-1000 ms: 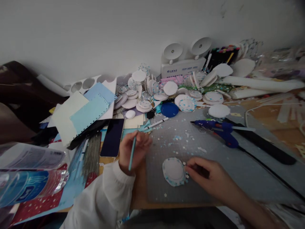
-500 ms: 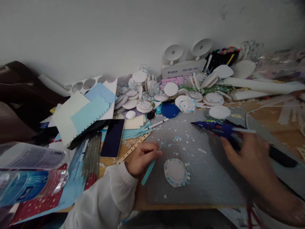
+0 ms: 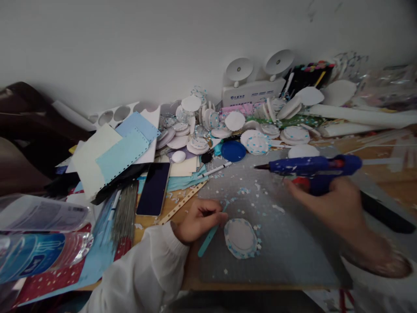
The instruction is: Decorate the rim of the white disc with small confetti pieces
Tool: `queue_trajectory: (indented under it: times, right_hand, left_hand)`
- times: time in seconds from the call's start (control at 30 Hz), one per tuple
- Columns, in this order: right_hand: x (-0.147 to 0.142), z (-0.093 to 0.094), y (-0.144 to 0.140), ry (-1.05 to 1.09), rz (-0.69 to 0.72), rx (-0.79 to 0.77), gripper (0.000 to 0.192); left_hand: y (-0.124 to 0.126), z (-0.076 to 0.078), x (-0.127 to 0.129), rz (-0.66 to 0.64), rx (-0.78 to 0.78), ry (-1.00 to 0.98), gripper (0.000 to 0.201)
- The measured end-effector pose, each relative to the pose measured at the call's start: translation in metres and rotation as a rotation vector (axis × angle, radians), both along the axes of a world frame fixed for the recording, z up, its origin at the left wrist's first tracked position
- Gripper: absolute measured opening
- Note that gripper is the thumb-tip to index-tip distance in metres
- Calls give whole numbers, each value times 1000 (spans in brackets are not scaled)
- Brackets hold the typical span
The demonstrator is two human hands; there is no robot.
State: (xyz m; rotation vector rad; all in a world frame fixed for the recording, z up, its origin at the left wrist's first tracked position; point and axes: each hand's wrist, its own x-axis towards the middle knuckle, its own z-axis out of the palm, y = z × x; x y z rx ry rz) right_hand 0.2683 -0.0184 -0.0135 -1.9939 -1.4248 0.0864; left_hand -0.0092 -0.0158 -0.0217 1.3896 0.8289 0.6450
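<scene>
Left hand: your left hand (image 3: 198,219) grasps a thin teal stick (image 3: 211,232), and its low end points toward you.
Right hand: your right hand (image 3: 329,204) is closed around the grip of the blue glue gun (image 3: 312,167) and holds it above the grey mat (image 3: 293,243); the hand is blurred.
Glue gun: its nozzle points to your left and stays well apart from the disc.
Disc: the white round disc (image 3: 241,237) with blue dots on its rim lies flat on the mat, just beside the teal stick.
Bench: behind the mat you see a pile of white discs (image 3: 195,126), a blue lid (image 3: 233,150), a black phone (image 3: 153,188) and coloured paper sheets (image 3: 114,152).
</scene>
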Motion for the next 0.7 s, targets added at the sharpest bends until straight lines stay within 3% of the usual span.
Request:
queue_trajectory:
  times: [0.13, 0.27, 0.7]
  right_hand:
    - [-24, -18, -4, 79, 226, 42, 34]
    - [-22, -34, -11, 19, 370, 42, 30]
    - [-12, -43, -13, -72, 417, 72, 28]
  left_hand:
    - [1, 3, 0, -4, 2, 26, 47]
    - [1, 5, 0, -23, 53, -3, 48]
    - [2, 3, 1, -111, 144, -13, 49]
